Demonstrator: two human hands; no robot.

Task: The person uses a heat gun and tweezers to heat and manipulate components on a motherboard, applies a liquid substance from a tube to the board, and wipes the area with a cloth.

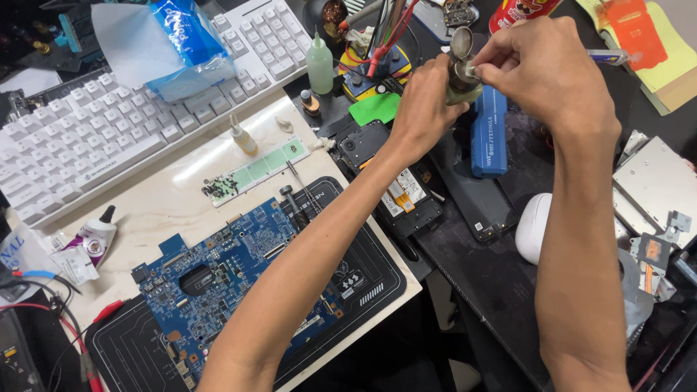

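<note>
Both arms reach across a crowded desk (pixel 181 192) toward its far side, passing over a blue circuit board (pixel 218 276) that lies on a black work mat (pixel 363 283) near the front edge. The left hand (pixel 425 101) wraps around a small round tin (pixel 462 78), its fingers clamped on the sides, and holds it above a blue tool case (pixel 488 134); the tin's lid stands tilted open at the top. The right hand (pixel 541 62) sits just beside it, fingers (pixel 488 59) pinched together at the tin's mouth; what is inside the tin cannot be made out. Below the left wrist lies an opened phone (pixel 396 185) with its insides showing. A white keyboard (pixel 94 138) stretches along the left, with a blue-and-white plastic pack (pixel 174 40) resting on it. Near the keyboard stand a clear squeeze bottle (pixel 319 65) and a small yellow dropper bottle (pixel 242 136), with a narrow green strip (pixel 254 173) lying close by. A white mouse (pixel 534 226) rests on the dark mat under the right forearm, and metal parts (pixel 653 189) crowd the right edge.
</note>
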